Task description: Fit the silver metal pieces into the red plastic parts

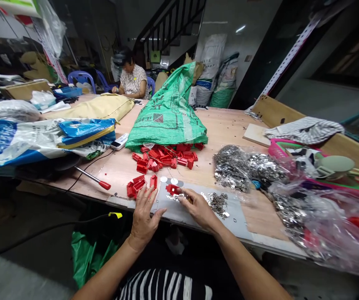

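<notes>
My left hand (144,218) has its fingers stretched out and thumb apart, with the fingertips at a small group of red plastic parts (135,186) near the table's front edge. My right hand (200,209) is closed, thumb against fingers, low over a grey mat (234,214). Something small and brownish shows between its fingers, too hidden to name. Just beyond its fingertips lies a single red plastic part (172,189) with a pale spot on it. Small shiny metal pieces (175,197) are scattered beside it, and a heap of metal pieces (218,203) is right of that hand.
More red parts (163,157) spill from a green woven sack (168,121). Clear bags of metal pieces (232,166) and a pink basket (276,150) stand right. A red-handled tool (104,184) and printed sacks (42,139) lie left. Another person (134,79) sits across the table.
</notes>
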The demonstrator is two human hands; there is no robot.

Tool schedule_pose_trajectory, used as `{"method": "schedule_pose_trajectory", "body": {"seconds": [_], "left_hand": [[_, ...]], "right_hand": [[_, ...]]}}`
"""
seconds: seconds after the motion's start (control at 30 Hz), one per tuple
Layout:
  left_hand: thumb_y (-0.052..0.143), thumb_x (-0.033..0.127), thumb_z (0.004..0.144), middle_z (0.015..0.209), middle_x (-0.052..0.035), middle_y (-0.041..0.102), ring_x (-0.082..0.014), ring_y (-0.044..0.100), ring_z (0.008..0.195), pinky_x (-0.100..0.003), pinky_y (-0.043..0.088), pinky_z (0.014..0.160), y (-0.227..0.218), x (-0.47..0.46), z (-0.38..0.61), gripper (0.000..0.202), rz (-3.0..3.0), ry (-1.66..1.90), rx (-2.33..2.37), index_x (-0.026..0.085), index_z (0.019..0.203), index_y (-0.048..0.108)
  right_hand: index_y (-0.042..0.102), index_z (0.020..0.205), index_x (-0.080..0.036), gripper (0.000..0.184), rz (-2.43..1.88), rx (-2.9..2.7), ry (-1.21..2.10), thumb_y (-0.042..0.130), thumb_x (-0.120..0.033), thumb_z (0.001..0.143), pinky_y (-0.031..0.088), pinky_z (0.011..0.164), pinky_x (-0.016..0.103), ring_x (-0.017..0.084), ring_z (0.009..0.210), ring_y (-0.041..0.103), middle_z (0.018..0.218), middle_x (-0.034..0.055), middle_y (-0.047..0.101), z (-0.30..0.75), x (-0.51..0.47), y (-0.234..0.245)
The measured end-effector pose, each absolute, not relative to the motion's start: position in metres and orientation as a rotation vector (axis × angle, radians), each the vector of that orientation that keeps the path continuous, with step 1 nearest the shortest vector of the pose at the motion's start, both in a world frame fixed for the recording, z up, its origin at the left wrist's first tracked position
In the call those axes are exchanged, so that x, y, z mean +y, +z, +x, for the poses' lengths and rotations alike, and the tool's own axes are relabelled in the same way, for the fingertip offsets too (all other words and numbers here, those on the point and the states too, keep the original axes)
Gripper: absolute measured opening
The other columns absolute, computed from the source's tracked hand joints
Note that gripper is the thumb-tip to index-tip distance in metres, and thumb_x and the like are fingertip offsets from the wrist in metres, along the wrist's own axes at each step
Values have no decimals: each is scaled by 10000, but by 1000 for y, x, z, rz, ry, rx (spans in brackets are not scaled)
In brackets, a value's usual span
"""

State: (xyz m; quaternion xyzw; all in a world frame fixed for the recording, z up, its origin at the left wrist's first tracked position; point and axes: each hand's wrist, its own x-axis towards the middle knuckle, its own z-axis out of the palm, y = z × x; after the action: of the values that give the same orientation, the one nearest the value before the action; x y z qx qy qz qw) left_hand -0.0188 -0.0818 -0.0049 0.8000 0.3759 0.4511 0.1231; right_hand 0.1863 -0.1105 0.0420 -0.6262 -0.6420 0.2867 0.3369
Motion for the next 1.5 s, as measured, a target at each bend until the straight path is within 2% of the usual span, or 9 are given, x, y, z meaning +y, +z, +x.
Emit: {"method": "schedule_pose_trajectory", "body": {"seconds": [0.07, 0.17, 0.3, 0.53, 0.73, 1.0, 1.2, 1.33, 1.5], "left_hand": [[639, 272, 815, 1365, -130, 517, -290, 420, 1313, -492, 370, 1067, 2, -91, -12, 624, 2252, 1261, 995, 222, 1384, 389], [611, 258, 839, 1223, -100, 624, -238, 584, 1136, -395, 467, 977, 8, -103, -4, 451, 2053, 1126, 879, 225, 1274, 497], [674, 263, 786, 1044, -64, 676, -209, 649, 960, -331, 510, 882, 10, -110, 1, 331, 1665, 964, 828, 209, 1098, 580], [749, 210, 708, 954, -25, 679, -150, 647, 893, -268, 501, 854, 15, -113, 6, 364, 1020, 886, 706, 186, 1009, 547], [756, 183, 697, 963, -23, 689, -144, 652, 903, -259, 491, 864, 16, -113, 5, 368, 948, 901, 712, 186, 997, 543], [742, 196, 705, 1047, -67, 685, -194, 649, 978, -339, 477, 925, 19, -113, 4, 365, 1048, 964, 760, 185, 998, 525], [716, 239, 744, 1009, -35, 662, -157, 634, 922, -293, 484, 883, 19, -114, 7, 369, 1166, 973, 787, 201, 1073, 553], [693, 250, 768, 971, -18, 646, -126, 618, 872, -248, 490, 819, 22, -114, 10, 381, 1029, 941, 726, 207, 1113, 538], [725, 244, 732, 933, -22, 648, -142, 622, 837, -257, 499, 788, 19, -117, 11, 405, 1163, 969, 771, 201, 1092, 545]], "right_hand": [[627, 1162, -191, 336, -1545, -1614, 898, 525, -373, 898, 476, 869, 316, 213, 985, 614, 1124, 61, 660, 178, -132, 45], [639, 1145, -200, 339, -1504, -1606, 1022, 526, -404, 899, 488, 816, 313, 205, 899, 621, 1071, 52, 672, 173, -154, 48], [640, 1113, -213, 307, -1533, -1635, 1051, 513, -393, 899, 481, 814, 311, 210, 928, 624, 1068, 42, 679, 198, -159, 45], [655, 951, -203, 164, -2295, -1741, 136, 518, -225, 865, 424, 708, 287, 211, 884, 617, 985, 61, 688, 260, -126, 31], [656, 851, -230, 96, -2291, -1852, 121, 562, -210, 841, 370, 623, 252, 188, 803, 615, 889, 23, 692, 261, -107, 28], [567, 947, -193, 134, -2185, -1765, 24, 466, -234, 870, 389, 634, 279, 205, 774, 614, 894, 62, 670, 265, -114, 29], [584, 823, -200, 171, -1805, -1528, 422, 522, -359, 843, 416, 618, 255, 162, 667, 573, 747, 15, 628, 253, -128, 33], [608, 871, -193, 244, -1585, -1427, 811, 538, -427, 862, 398, 523, 226, 115, 537, 490, 696, -12, 586, 225, -143, 35], [619, 868, -193, 195, -1552, -1511, 771, 543, -371, 888, 419, 565, 222, 122, 584, 517, 690, -10, 589, 191, -159, 44]]}}
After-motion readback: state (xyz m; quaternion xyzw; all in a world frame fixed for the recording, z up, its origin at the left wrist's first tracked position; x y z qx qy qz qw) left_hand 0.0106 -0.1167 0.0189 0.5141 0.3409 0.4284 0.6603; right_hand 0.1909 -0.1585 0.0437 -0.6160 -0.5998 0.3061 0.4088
